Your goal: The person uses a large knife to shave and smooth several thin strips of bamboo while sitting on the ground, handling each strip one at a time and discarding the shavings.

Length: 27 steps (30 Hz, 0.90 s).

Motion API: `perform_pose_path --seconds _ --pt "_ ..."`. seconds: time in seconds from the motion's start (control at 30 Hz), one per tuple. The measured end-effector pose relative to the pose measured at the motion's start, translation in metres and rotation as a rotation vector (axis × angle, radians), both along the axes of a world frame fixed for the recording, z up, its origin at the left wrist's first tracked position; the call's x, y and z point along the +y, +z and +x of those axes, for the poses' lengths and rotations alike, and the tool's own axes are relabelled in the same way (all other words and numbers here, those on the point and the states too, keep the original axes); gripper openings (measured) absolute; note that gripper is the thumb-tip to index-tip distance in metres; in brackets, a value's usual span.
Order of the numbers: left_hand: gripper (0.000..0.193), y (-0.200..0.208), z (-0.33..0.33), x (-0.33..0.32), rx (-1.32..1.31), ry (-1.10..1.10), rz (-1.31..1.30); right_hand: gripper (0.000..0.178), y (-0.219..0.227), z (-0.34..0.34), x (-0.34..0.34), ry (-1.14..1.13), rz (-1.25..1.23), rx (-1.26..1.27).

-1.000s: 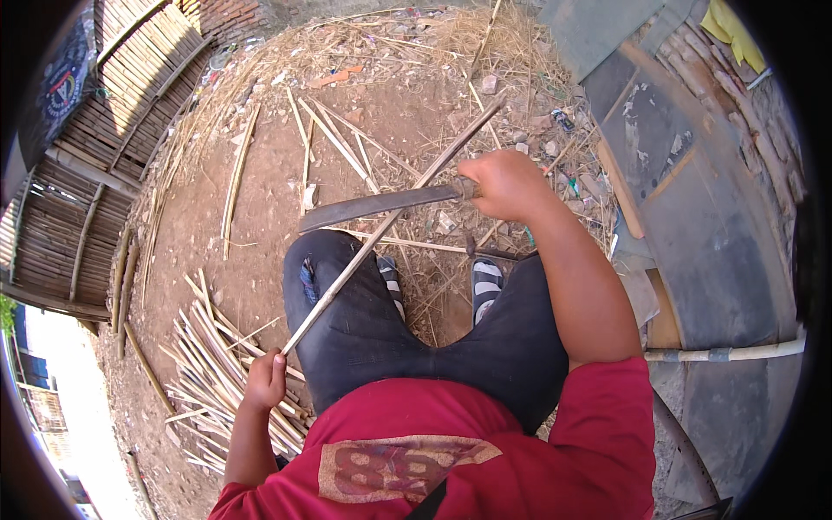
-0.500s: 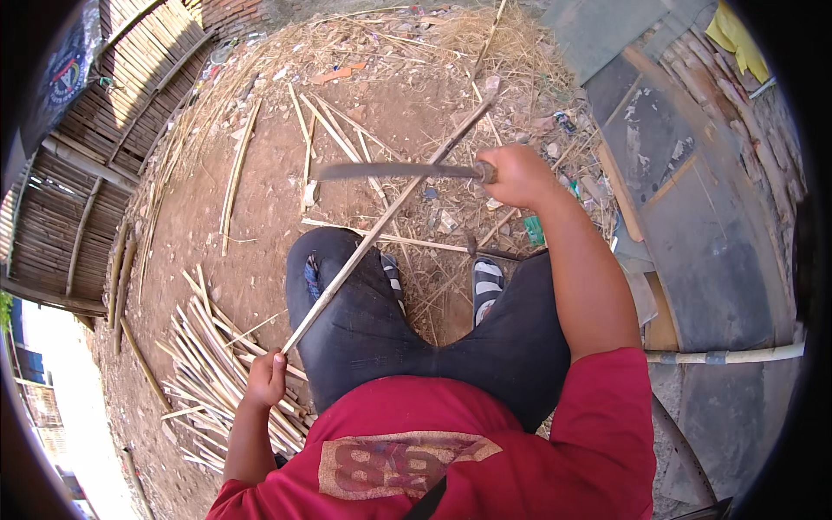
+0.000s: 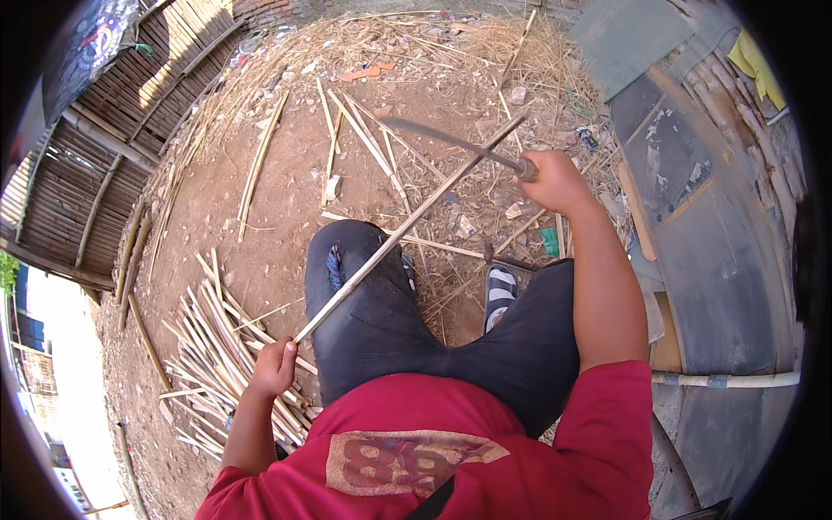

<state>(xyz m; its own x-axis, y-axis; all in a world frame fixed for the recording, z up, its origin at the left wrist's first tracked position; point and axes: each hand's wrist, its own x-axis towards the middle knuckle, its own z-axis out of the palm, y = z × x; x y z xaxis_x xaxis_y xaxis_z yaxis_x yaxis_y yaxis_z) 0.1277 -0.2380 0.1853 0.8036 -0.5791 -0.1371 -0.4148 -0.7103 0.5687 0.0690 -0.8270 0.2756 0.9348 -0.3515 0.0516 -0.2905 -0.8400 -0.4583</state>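
My left hand (image 3: pixel 275 368) is closed round the lower end of a long pale bamboo strip (image 3: pixel 381 252). The strip slants up and to the right across my right-angled left knee, its darker far end high at the right. In my right hand (image 3: pixel 556 182) is the handle of a machete (image 3: pixel 451 139), its dark blade pointing left and a little away from me. The blade crosses the strip near its far end; whether the two touch I cannot tell. Beside my left hand lies a heap of split bamboo strips (image 3: pixel 212 360).
More bamboo strips (image 3: pixel 264 165) lie on the dirt ahead. A dark tool (image 3: pixel 511 260) rests near my right foot. Grey boards (image 3: pixel 715 260) stand along the right, a slatted bamboo wall (image 3: pixel 65 199) at the left. Straw and rubble (image 3: pixel 520 56) cover the far ground.
The machete's tip has swung up and away, tilting the blade where it was nearly level. My left hand keeps its hold on the strip. The whole view has shifted slightly.
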Motion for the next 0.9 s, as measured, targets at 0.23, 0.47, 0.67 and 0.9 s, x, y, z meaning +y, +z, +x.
perform_pose_path --seconds 0.23,0.47,0.67,0.9 --pt "0.044 0.017 -0.002 -0.003 0.028 -0.005 -0.009 0.043 -0.041 -0.005 -0.06 -0.352 0.063 -0.254" --pt "0.05 0.005 0.002 -0.007 0.128 0.048 -0.088 0.039 -0.009 -0.019 -0.04 -0.432 0.215 -0.348" --pt "0.05 0.021 0.002 -0.028 0.122 0.023 -0.072 0.043 -0.006 -0.014 -0.019 -0.094 0.17 -0.26" --pt "0.049 0.017 0.003 -0.028 0.07 0.02 -0.01 0.047 -0.008 -0.001 -0.027 -0.088 0.061 0.022"
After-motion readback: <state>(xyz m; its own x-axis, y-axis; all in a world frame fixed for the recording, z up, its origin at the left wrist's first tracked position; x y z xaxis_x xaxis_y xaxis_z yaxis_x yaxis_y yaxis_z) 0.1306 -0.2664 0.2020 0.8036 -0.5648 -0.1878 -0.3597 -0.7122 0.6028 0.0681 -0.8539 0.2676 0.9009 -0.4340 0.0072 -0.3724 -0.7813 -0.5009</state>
